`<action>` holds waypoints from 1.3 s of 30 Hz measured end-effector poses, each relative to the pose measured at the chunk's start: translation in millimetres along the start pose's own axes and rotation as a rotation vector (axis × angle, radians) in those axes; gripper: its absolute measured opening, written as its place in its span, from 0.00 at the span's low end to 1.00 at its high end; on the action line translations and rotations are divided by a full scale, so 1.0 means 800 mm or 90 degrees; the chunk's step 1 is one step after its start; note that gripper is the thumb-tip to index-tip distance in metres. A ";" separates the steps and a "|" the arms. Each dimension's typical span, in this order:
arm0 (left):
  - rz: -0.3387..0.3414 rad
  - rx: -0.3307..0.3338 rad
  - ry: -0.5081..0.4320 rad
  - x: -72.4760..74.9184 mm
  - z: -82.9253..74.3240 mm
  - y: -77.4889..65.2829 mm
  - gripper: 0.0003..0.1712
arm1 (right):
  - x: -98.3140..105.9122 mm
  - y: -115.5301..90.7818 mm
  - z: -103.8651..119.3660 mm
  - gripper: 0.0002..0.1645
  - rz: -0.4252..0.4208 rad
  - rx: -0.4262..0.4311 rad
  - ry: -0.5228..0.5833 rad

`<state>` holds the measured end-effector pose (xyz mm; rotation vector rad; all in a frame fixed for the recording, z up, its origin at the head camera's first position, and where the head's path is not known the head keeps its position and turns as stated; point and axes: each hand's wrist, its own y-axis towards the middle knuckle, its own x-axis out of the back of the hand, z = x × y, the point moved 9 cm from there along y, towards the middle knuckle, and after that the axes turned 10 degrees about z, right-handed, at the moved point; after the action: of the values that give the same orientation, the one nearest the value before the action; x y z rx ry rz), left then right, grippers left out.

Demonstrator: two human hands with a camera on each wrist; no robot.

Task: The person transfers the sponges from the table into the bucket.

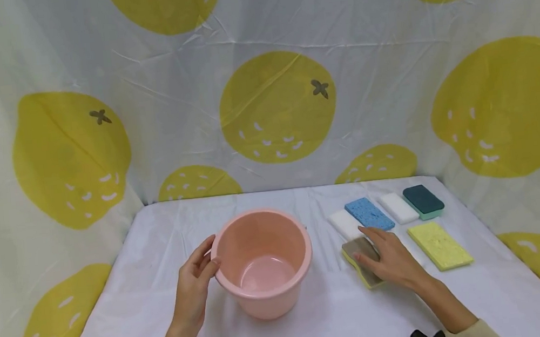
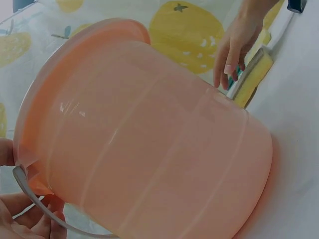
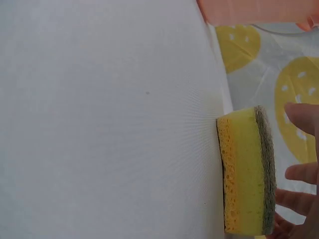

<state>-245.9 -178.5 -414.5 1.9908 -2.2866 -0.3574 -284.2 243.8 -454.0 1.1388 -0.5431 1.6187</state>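
Note:
A pink plastic bucket [image 1: 270,301] stands upright on the white-covered table, left of centre in the head view. My left hand [image 1: 191,290] grips its rim at the left, thumb on the rim and fingers on the outer side. The left wrist view shows the bucket's thin pale handle [image 2: 52,215] hanging near those fingers. My right hand [image 1: 396,262] hovers with spread, loosely bent fingers over a yellow sponge with a grey-brown scouring top [image 1: 359,248]. In the right wrist view the fingers are just above or against the scouring layer [image 3: 267,174]; contact is unclear.
Beyond the right hand lie a white sponge [image 1: 342,223], a blue sponge [image 1: 369,213], another white one [image 1: 398,207], a dark green scouring sponge [image 1: 422,199] and a flat yellow sponge [image 1: 440,245]. A lemon-print curtain [image 1: 371,99] encloses the table's back and sides.

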 end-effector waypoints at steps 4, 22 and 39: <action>0.004 -0.001 0.003 0.000 0.001 0.000 0.30 | -0.008 0.001 -0.006 0.48 0.027 -0.037 0.001; 0.021 -0.004 0.007 -0.004 0.000 0.003 0.30 | -0.020 0.015 -0.013 0.58 0.116 -0.139 -0.033; 0.010 -0.009 0.015 0.000 0.001 0.000 0.29 | -0.006 0.014 -0.014 0.52 0.163 -0.130 0.034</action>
<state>-246.3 -178.4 -415.5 1.9594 -2.2773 -0.3475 -299.2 246.4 -461.2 0.8997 -0.8271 1.7592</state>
